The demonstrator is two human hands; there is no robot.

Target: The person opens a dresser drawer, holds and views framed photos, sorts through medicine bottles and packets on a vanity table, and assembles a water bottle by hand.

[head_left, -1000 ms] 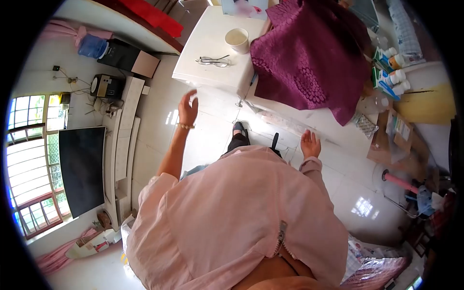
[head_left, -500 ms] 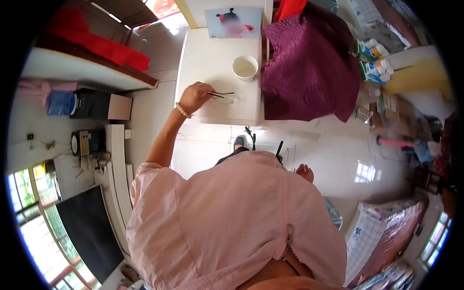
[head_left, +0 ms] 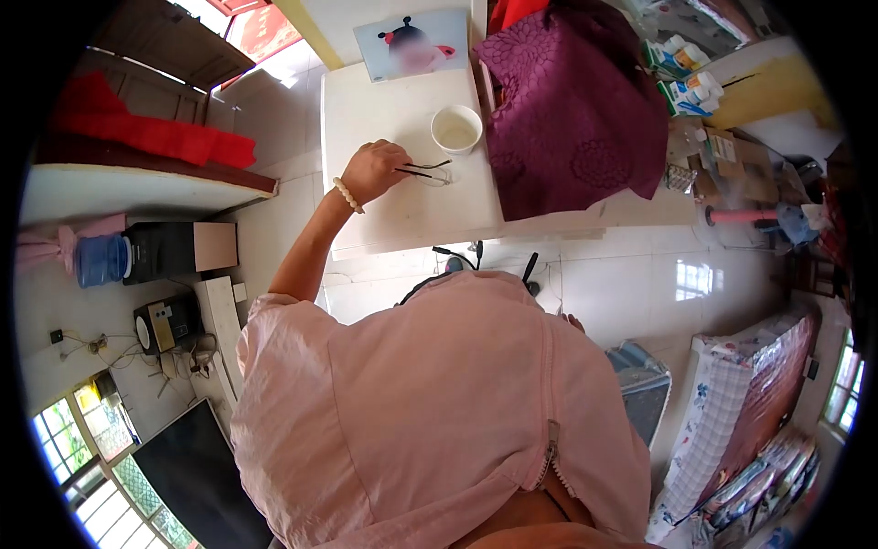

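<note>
My left hand (head_left: 375, 172), with a beaded bracelet at the wrist, is closed on a pair of thin-framed eyeglasses (head_left: 426, 166). It holds them over the white tabletop (head_left: 402, 215), their dark temples pointing right. A white paper cup (head_left: 456, 129) stands upright just beyond the glasses, apart from them. Only a sliver of my right hand (head_left: 574, 322) shows past the right side of my pink shirt. Its fingers are mostly hidden, and whatever it may hold cannot be seen.
A purple patterned cloth (head_left: 576, 119) drapes beside the cup. Behind it leans a cartoon picture panel (head_left: 412, 50). Bottles and boxes (head_left: 690, 91) sit at the far right. A grey bin-like container (head_left: 640, 389) stands on the floor at my right, near a wrapped mattress (head_left: 732, 412).
The view has shifted, with the table now nearer my body. My left hand still holds the glasses, whose temples have turned slightly. My right hand has slipped further behind my shirt.
</note>
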